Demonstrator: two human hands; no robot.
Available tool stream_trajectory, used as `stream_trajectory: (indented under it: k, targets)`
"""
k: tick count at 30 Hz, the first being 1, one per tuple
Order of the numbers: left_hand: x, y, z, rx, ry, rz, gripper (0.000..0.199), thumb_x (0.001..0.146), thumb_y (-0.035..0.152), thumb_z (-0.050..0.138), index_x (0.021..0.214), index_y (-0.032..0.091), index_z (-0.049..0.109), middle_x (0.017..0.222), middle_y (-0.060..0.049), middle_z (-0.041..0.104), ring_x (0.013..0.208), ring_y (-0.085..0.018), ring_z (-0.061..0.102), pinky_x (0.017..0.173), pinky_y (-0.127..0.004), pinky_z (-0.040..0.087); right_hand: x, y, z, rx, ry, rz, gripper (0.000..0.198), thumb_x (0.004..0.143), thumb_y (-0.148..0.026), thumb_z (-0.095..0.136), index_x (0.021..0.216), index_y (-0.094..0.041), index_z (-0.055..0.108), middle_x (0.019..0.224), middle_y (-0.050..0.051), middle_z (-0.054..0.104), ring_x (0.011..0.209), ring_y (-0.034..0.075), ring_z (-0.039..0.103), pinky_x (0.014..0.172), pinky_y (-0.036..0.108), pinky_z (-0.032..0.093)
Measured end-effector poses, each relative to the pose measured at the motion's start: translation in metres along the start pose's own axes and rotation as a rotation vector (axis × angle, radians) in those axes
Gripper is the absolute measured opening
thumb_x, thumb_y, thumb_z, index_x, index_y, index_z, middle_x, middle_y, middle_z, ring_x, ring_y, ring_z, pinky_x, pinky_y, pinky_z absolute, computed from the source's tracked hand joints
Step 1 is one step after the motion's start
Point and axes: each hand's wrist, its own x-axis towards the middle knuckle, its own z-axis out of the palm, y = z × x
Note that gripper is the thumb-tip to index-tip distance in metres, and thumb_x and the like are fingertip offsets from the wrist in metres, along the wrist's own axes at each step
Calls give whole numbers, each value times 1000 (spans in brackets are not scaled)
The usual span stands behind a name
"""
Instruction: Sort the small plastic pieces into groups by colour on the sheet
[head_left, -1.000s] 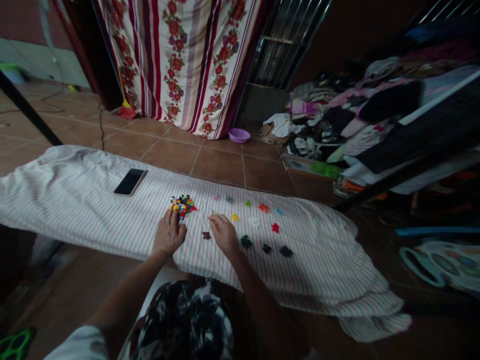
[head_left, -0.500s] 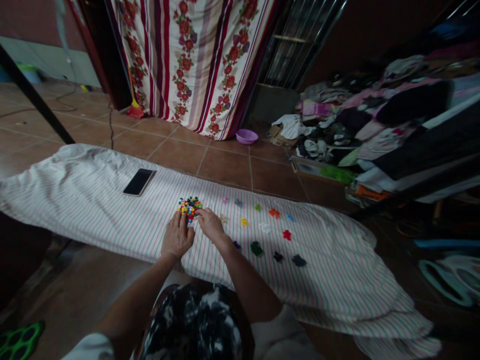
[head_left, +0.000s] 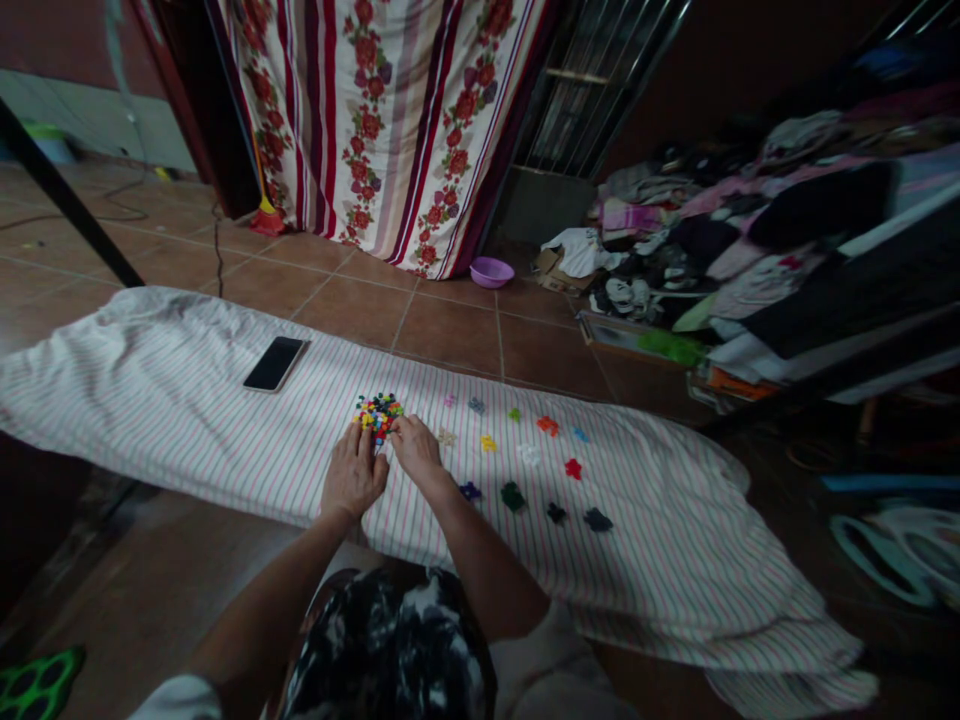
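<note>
A mixed heap of tiny coloured plastic pieces (head_left: 379,408) lies on the striped cloth (head_left: 202,420). My left hand (head_left: 354,478) rests flat at its near side, fingertips touching the pieces. At the heap's right edge is my right hand (head_left: 417,450), its fingers drawn together; whatever they hold is too small to make out. Sorted by colour to the right are small groups, among them orange pieces (head_left: 548,426), yellow pieces (head_left: 488,443), red pieces (head_left: 573,469), white pieces (head_left: 529,454), dark green pieces (head_left: 513,496) and purple pieces (head_left: 469,491).
A phone (head_left: 275,363) lies on the cloth left of the heap. Beyond, on the tiled floor, stand a purple basin (head_left: 491,272) and a red broom (head_left: 268,218) by a flowered curtain (head_left: 405,130). Piled clothes (head_left: 720,230) fill the right side.
My right hand has shifted slightly left and down along the heap's edge, and the purple pieces show more fully beside my forearm. My left hand stays in place.
</note>
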Motion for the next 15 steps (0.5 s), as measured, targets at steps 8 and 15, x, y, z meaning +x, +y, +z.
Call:
stream_trajectory:
  k: [8,15]
  targets:
    - [1,0,-2,9,-2,26,54,87,29,41,137,8,34,135,-23,49,135,-34,37,104,-54,38,-10,-2,-12,133,63,3,11,88,-19,51,95,-21,60,92,3,66,89,16,60,79,26,43]
    - [2,-1,-6,-31,-20,39,51,84,28,44,132,12,39,136,-21,48,134,-35,38,103,-56,37,-37,2,-29,190,128,8,21,88,-17,49,102,-22,64,99,4,67,91,15,61,84,25,45]
